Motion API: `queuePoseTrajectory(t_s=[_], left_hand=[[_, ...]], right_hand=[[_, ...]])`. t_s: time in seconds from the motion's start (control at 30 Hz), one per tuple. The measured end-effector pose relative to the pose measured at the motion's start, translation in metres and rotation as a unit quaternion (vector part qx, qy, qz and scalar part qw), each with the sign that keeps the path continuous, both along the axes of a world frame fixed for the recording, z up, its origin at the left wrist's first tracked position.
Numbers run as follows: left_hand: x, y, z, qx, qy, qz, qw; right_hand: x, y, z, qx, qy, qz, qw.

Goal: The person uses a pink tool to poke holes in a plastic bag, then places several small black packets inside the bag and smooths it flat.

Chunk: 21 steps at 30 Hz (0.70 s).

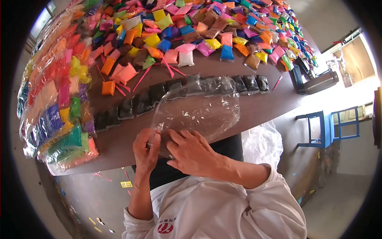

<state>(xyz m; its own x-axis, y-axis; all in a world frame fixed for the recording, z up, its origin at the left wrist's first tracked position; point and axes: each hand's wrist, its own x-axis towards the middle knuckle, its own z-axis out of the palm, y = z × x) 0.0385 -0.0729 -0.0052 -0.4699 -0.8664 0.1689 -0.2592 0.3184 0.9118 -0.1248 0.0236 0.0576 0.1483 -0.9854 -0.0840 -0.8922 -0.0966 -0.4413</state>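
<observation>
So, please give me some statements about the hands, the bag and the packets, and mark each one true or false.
1. Both hands, the left hand and the right hand, grip the clear plastic bag. True.
2. The clear plastic bag is full of packets. False: it looks empty.
3. A row of black packets lies on the table. True.
4. The stool beside the table is red. False: it is blue.

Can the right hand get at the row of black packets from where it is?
Probably yes. The right hand rests on the clear plastic bag, which both hands hold; the left hand grips its edge. The row of black packets lies just beyond on the table, with only the bag between.
</observation>
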Motion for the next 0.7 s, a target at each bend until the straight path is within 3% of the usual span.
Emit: queuePoseTrajectory(t_s=[0.1, 0.2, 0.27, 0.3, 0.33, 0.37, 0.43, 0.53, 0.63, 0.7], left_hand=[[-0.001, 0.003, 0.000, 0.006, -0.011, 0.015, 1.000], [-0.003, 0.003, -0.001, -0.029, -0.003, 0.009, 1.000], [-0.004, 0.004, -0.003, 0.001, 0.034, 0.010, 0.999], [-0.005, 0.005, -0.002, 0.015, 0.049, 0.011, 0.999], [-0.006, 0.006, 0.004, 0.024, 0.041, 0.004, 0.999], [-0.007, 0.005, 0.003, 0.003, 0.029, 0.000, 1.000], [-0.004, 0.002, 0.000, -0.039, 0.006, -0.007, 0.999], [-0.002, 0.002, -0.001, -0.036, 0.003, -0.007, 0.999], [-0.002, 0.003, 0.000, -0.018, 0.005, -0.005, 1.000], [-0.002, 0.003, -0.002, -0.037, 0.004, 0.000, 0.999]], right_hand=[[-0.017, 0.018, -0.002, -0.035, 0.057, 0.025, 0.997], [-0.059, 0.034, 0.031, 0.008, -0.217, 0.072, 0.973], [-0.081, 0.048, 0.063, -0.090, -0.293, -0.129, 0.943], [-0.104, 0.049, 0.053, -0.263, -0.194, -0.168, 0.930], [-0.137, 0.047, 0.044, -0.355, -0.018, -0.214, 0.910], [-0.161, 0.045, 0.042, -0.296, -0.066, -0.369, 0.878], [-0.224, 0.043, 0.023, -0.233, -0.009, -0.461, 0.856], [-0.262, 0.042, 0.005, -0.130, 0.040, -0.486, 0.863], [-0.278, 0.053, -0.015, -0.115, 0.067, -0.315, 0.940], [-0.277, 0.059, -0.020, -0.104, 0.074, -0.297, 0.946]])
